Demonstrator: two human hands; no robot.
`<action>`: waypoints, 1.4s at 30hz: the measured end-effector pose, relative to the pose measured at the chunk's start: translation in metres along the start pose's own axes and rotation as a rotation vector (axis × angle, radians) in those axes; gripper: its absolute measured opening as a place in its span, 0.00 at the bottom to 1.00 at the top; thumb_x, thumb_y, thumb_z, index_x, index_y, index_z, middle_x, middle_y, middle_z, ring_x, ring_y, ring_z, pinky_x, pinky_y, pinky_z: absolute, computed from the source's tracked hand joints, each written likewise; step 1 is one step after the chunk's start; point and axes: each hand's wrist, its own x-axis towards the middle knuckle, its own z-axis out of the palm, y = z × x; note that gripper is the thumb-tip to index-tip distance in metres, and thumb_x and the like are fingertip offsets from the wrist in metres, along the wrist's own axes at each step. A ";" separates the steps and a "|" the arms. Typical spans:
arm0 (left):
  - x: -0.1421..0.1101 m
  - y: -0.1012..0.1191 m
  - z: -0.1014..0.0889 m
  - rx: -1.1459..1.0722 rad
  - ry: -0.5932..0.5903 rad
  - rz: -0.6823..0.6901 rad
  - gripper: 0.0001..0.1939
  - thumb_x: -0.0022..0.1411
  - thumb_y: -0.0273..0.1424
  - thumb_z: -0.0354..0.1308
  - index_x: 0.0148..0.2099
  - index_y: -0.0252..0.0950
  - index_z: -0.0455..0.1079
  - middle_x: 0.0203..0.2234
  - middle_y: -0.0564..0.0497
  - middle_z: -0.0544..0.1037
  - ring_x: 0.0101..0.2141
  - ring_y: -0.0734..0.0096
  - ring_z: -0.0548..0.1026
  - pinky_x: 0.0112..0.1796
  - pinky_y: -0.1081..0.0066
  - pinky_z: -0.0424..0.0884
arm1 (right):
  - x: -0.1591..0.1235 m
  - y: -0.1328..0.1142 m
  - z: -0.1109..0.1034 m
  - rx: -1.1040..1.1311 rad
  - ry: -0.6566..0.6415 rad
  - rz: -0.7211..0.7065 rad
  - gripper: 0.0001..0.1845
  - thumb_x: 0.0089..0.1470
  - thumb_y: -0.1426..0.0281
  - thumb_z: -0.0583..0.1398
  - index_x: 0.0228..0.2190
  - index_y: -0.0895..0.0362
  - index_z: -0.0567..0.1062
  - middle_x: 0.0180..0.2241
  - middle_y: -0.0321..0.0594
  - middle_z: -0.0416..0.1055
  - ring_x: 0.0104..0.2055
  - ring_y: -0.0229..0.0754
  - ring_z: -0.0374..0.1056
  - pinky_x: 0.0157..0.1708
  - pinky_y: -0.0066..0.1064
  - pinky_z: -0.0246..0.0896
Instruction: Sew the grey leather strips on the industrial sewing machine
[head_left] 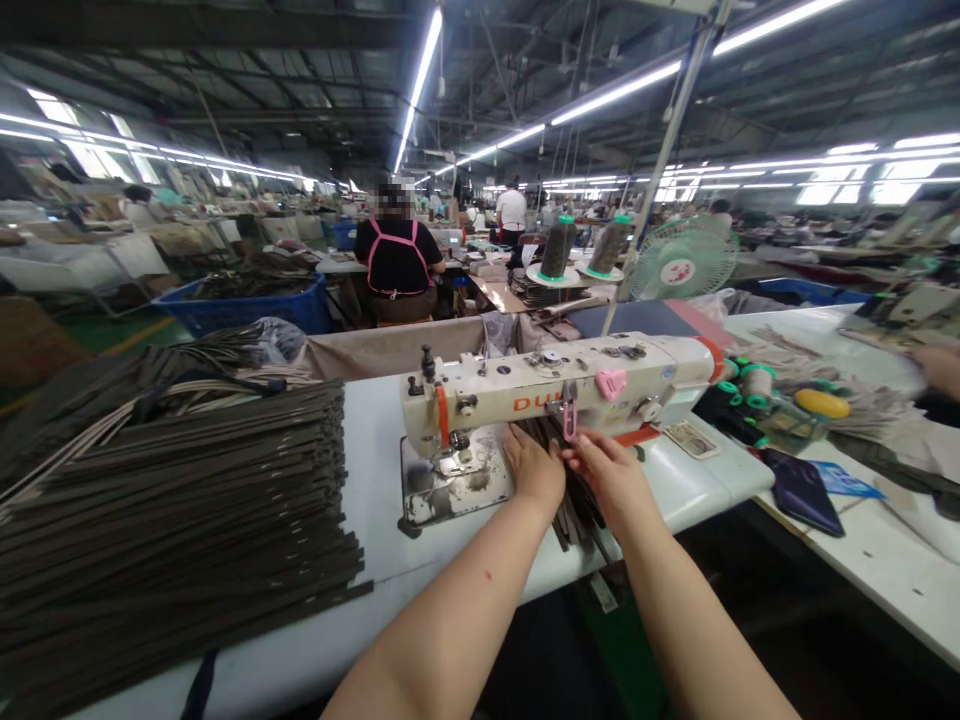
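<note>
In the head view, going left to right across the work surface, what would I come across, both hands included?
Spread of dark strips → worn metal plate → left hand → right hand → dark phone.

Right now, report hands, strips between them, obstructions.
Left hand and right hand at dark strips. Strips bunched, passing under sewing machine. Machine hides their far ends.
</note>
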 end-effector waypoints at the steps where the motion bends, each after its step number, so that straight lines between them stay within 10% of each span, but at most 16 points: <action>1: -0.006 -0.004 -0.005 0.003 -0.009 0.012 0.39 0.68 0.35 0.51 0.71 0.15 0.46 0.71 0.21 0.48 0.73 0.45 0.43 0.70 0.53 0.46 | -0.006 0.004 -0.002 -0.020 0.041 -0.006 0.28 0.45 0.49 0.70 0.39 0.57 0.77 0.35 0.42 0.76 0.33 0.41 0.71 0.30 0.30 0.67; 5: -0.049 -0.027 -0.033 -0.054 -0.049 0.168 0.32 0.67 0.32 0.53 0.68 0.21 0.55 0.68 0.26 0.58 0.71 0.49 0.51 0.69 0.54 0.52 | -0.041 0.016 -0.007 -0.124 0.111 -0.046 0.22 0.47 0.53 0.69 0.38 0.55 0.75 0.29 0.36 0.72 0.29 0.39 0.66 0.27 0.29 0.60; 11: -0.106 -0.076 -0.112 -0.125 -0.088 0.513 0.15 0.63 0.23 0.53 0.52 0.36 0.68 0.55 0.41 0.71 0.59 0.58 0.70 0.62 0.55 0.67 | -0.079 0.025 0.012 -0.463 -0.129 -0.246 0.16 0.56 0.55 0.62 0.37 0.54 0.78 0.35 0.41 0.75 0.36 0.46 0.70 0.39 0.36 0.65; 20: -0.090 -0.146 -0.199 0.442 0.183 0.433 0.22 0.67 0.25 0.54 0.62 0.34 0.66 0.60 0.38 0.71 0.60 0.53 0.71 0.61 0.52 0.69 | -0.088 0.038 0.087 -0.745 -0.638 -0.297 0.18 0.59 0.67 0.55 0.48 0.55 0.77 0.38 0.43 0.78 0.41 0.48 0.74 0.45 0.37 0.67; 42: -0.160 -0.157 -0.170 0.718 0.234 0.534 0.24 0.70 0.30 0.53 0.65 0.26 0.65 0.61 0.34 0.73 0.62 0.48 0.70 0.62 0.48 0.69 | -0.086 0.041 0.113 -0.875 -0.539 -0.327 0.11 0.63 0.71 0.57 0.45 0.56 0.76 0.43 0.44 0.76 0.45 0.47 0.72 0.47 0.35 0.64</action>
